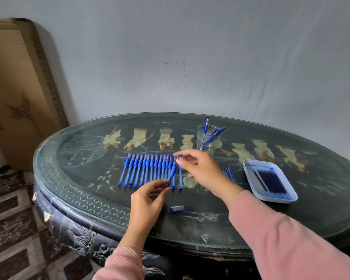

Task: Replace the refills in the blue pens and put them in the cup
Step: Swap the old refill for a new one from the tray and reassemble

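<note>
Just on the near side of the cup point(200, 142), over the row of pens point(141, 170), one blue pen point(172, 172) hangs between both hands. The left hand point(148, 197) pinches its rear end with curled fingers. The right hand point(200, 168) pinches the tip end, its other fingers loosely spread. The pen looks light, stiff and slick, so it is best held at the rubber grip. Its long axis runs away from the person, with the tip toward the cup.
</note>
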`<state>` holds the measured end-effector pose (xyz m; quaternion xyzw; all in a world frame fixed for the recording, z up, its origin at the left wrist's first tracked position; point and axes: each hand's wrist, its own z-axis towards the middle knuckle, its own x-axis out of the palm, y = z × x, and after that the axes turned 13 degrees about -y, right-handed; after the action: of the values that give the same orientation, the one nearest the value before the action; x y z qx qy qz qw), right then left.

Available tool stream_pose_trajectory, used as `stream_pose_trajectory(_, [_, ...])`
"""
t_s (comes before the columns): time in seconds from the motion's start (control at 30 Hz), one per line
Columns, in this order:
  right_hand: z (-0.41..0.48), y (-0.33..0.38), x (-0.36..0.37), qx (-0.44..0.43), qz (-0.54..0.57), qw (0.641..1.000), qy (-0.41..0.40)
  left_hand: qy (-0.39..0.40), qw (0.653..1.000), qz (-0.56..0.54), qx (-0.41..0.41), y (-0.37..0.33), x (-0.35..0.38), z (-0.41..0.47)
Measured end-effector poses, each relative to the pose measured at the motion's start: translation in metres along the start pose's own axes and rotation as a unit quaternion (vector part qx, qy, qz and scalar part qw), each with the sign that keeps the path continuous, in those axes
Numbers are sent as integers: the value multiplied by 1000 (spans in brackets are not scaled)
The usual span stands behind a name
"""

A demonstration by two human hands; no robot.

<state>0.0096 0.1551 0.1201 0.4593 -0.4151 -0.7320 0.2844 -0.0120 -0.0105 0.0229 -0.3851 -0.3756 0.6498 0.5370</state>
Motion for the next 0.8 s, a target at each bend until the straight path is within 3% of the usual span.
stream_pose_trajectory(0.17, [-1, 0, 4, 1, -21, 999, -39, 1, 1000, 1, -2, 0, 0, 0])
stream_pose_trajectory(0.33, [-3, 2, 3, 4, 9, 1000, 8, -2, 1000, 3, 1, 0, 0, 0])
stream_pose_trajectory(0.47, [-2, 3, 3, 20, -10, 999, -41, 1, 1000, 3, 0, -1, 0, 0])
stream_pose_trajectory(0.63, [-2, 2, 2, 13, 9, 1000, 5, -1, 1000, 1, -3, -1, 0, 0])
stream_pose_trajectory(0.8, [-3, 3, 5, 21, 1, 1000, -21, 0, 1000, 3, -4, 0, 0, 0])
